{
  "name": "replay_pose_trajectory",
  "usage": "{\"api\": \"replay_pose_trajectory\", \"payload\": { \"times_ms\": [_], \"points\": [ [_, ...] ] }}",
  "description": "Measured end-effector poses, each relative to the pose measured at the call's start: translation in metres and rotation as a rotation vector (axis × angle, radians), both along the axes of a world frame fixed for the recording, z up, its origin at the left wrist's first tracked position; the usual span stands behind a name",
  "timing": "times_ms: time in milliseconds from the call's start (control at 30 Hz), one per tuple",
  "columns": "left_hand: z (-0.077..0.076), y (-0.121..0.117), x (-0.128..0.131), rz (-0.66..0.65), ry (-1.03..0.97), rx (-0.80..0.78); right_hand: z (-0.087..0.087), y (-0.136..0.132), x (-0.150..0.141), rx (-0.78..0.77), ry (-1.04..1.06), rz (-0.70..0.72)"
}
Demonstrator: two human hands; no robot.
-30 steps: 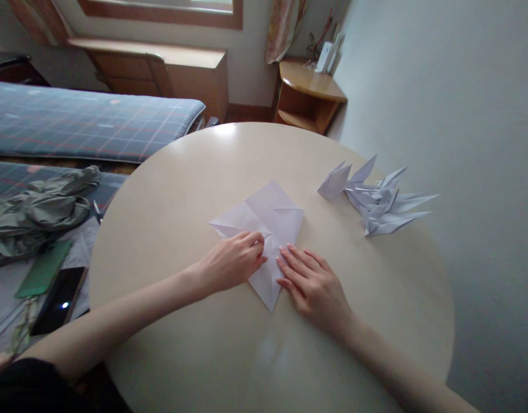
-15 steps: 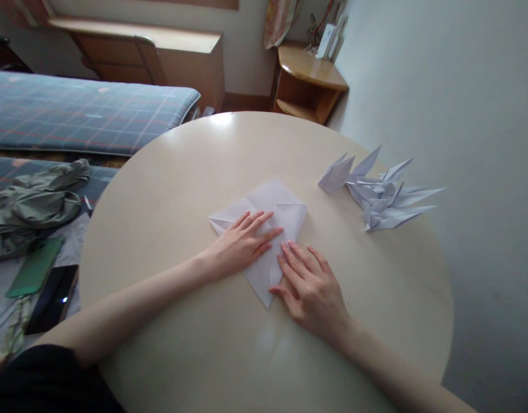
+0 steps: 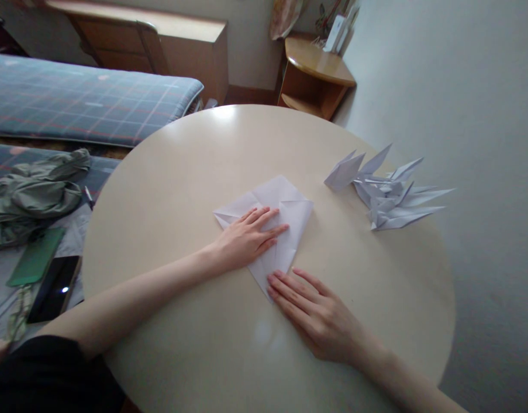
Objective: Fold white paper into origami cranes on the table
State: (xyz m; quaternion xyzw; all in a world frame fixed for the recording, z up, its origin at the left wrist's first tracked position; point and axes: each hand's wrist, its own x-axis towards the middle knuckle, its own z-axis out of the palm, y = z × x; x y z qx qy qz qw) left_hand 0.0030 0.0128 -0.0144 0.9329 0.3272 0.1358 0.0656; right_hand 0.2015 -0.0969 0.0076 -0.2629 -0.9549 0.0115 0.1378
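A white sheet of folded paper [image 3: 296, 221], roughly kite-shaped with creases and folded-in flaps, lies on the round cream table [image 3: 169, 189]. Across its middle and left side my left hand [image 3: 253, 238] rests flat, fingers stretched out and pressing the paper down. My right hand [image 3: 315, 307] is at the paper's near tip, its fingertips laid on the lower right edge and its fingers extended. That hand covers the very tip. Neither hand grips anything.
Several folded white paper cranes [image 3: 384, 189] stand clustered at the table's right. Left of the table lie a green case [image 3: 37, 257], a dark phone [image 3: 55, 289] and crumpled grey-green cloth [image 3: 35, 183]. A plaid mattress [image 3: 92, 103], a desk [image 3: 190, 51] and a corner shelf [image 3: 319, 60] stand behind.
My right hand has slid down along the paper's right fold towards its near tip. My left hand stays in place on the paper. The whole view has shifted slightly.
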Motion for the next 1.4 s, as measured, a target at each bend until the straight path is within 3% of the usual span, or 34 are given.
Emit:
{"api": "replay_pose_trajectory", "payload": {
  "times_ms": [200, 433, 867, 1033, 1167, 1400],
  "points": [
    [0.002, 0.001, 0.000, -0.006, 0.000, -0.013, 0.002, -0.005, 0.004, -0.077, -0.069, -0.007],
    [0.000, 0.002, 0.000, -0.005, -0.027, -0.017, 0.002, -0.012, 0.000, -0.043, -0.077, -0.076],
    [0.001, 0.001, 0.000, -0.001, -0.028, -0.036, 0.013, -0.015, 0.001, -0.133, 0.063, -0.101],
    [0.000, 0.001, 0.001, 0.002, -0.027, -0.044, 0.013, -0.009, 0.003, 0.023, 0.217, -0.110],
    [0.000, 0.001, 0.001, 0.001, -0.028, -0.030, 0.010, 0.001, -0.008, 0.192, 0.086, -0.164],
    [0.000, 0.001, 0.001, -0.005, -0.026, -0.014, 0.003, 0.012, -0.014, 0.130, -0.001, -0.137]
  ]
}}
